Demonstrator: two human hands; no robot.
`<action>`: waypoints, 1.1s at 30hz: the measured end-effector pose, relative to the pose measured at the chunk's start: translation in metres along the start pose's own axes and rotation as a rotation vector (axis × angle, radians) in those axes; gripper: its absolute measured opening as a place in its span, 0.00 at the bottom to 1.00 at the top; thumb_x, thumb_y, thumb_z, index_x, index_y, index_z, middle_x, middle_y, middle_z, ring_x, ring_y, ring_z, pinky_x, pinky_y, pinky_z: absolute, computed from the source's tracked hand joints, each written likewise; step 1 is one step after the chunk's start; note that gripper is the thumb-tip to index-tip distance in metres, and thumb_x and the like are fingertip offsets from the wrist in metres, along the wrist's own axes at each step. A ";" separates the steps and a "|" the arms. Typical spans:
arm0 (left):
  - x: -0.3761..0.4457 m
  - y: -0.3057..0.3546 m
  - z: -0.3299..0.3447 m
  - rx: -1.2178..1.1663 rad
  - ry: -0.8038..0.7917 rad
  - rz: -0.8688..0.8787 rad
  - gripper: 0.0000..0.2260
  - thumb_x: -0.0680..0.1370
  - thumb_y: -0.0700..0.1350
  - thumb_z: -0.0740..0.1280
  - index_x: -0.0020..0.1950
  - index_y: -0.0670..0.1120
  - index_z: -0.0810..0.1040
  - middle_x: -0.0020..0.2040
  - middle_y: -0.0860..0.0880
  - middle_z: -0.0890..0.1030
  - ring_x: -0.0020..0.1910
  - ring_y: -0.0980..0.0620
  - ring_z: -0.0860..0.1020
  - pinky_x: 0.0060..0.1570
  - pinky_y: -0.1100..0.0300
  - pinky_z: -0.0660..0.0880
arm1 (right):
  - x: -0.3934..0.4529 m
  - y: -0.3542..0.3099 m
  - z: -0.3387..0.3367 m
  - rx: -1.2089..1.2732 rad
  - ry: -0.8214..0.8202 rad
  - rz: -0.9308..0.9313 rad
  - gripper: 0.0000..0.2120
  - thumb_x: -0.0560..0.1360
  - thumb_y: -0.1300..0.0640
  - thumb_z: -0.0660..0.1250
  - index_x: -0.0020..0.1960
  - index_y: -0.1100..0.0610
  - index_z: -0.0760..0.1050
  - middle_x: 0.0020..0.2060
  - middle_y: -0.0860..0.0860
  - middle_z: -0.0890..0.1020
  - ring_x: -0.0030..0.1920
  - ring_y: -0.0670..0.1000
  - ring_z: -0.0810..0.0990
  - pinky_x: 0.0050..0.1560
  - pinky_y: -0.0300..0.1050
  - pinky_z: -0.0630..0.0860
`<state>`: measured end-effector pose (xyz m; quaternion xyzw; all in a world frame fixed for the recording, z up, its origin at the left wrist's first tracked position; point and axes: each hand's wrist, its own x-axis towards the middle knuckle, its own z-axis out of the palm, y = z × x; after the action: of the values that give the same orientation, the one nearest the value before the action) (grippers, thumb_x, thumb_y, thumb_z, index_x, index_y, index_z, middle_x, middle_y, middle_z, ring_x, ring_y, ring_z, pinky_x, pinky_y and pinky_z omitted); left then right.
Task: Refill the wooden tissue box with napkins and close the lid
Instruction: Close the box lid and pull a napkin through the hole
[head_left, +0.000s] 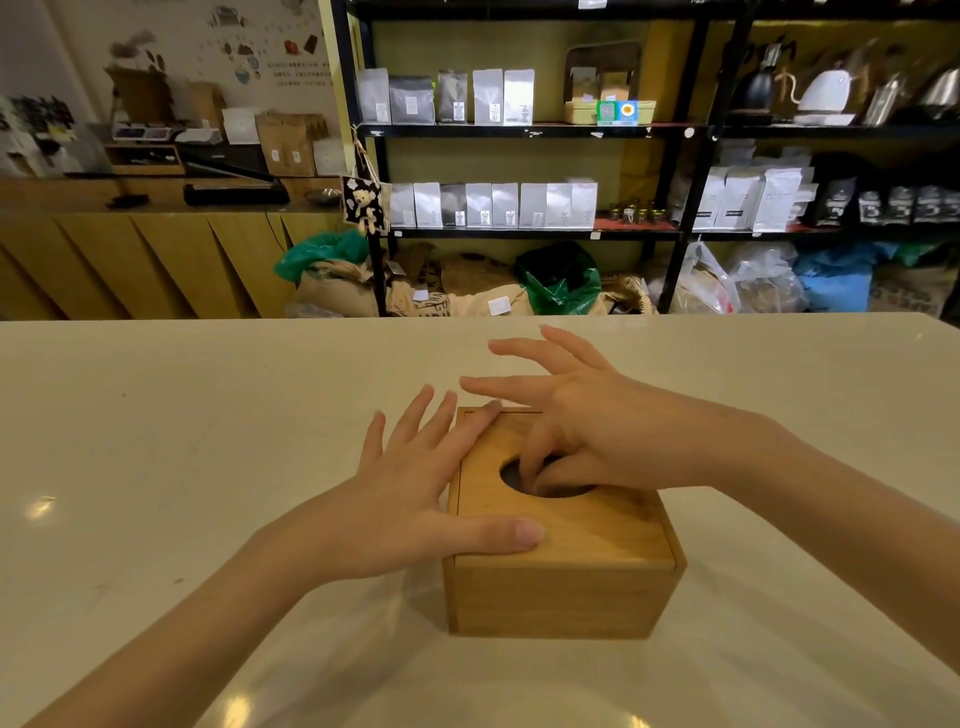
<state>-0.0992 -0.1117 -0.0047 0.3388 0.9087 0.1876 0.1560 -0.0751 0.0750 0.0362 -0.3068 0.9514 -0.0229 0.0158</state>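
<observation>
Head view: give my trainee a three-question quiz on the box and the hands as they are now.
1. True or false: the lid sits on the box.
2. Which hand has fingers in the lid's hole? A) left B) right C) neither
3. Fill in: the left hand lies flat on the lid's ____ edge, as the person sees it.

Key:
1. True; the lid is on.
2. B; the right hand dips a finger and thumb into the hole, its other fingers spread above. Whether they pinch anything cannot be told.
3. Left; the thumb rests on the near left corner. No napkins show on the table.
</observation>
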 end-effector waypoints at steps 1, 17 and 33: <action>0.000 0.000 0.000 -0.003 0.001 -0.003 0.45 0.49 0.82 0.47 0.61 0.72 0.32 0.75 0.59 0.33 0.68 0.63 0.28 0.69 0.48 0.30 | -0.002 0.002 -0.002 0.043 0.012 0.003 0.08 0.74 0.48 0.64 0.44 0.45 0.83 0.75 0.39 0.53 0.71 0.39 0.38 0.68 0.39 0.30; -0.005 0.025 -0.015 -0.253 0.166 -0.062 0.21 0.54 0.67 0.67 0.45 0.75 0.65 0.74 0.61 0.57 0.73 0.60 0.48 0.72 0.50 0.51 | -0.014 0.014 -0.006 0.760 0.062 0.273 0.10 0.78 0.49 0.54 0.53 0.48 0.73 0.56 0.31 0.70 0.57 0.36 0.69 0.49 0.28 0.70; 0.011 0.035 -0.026 -0.410 0.256 0.144 0.02 0.68 0.46 0.72 0.38 0.52 0.80 0.39 0.56 0.82 0.44 0.62 0.79 0.48 0.66 0.76 | -0.036 0.009 0.002 0.515 0.151 0.227 0.21 0.67 0.44 0.70 0.58 0.47 0.74 0.56 0.41 0.74 0.55 0.40 0.70 0.54 0.33 0.68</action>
<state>-0.0986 -0.0861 0.0326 0.3376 0.8375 0.4199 0.0910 -0.0511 0.1029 0.0339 -0.1819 0.9409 -0.2847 0.0246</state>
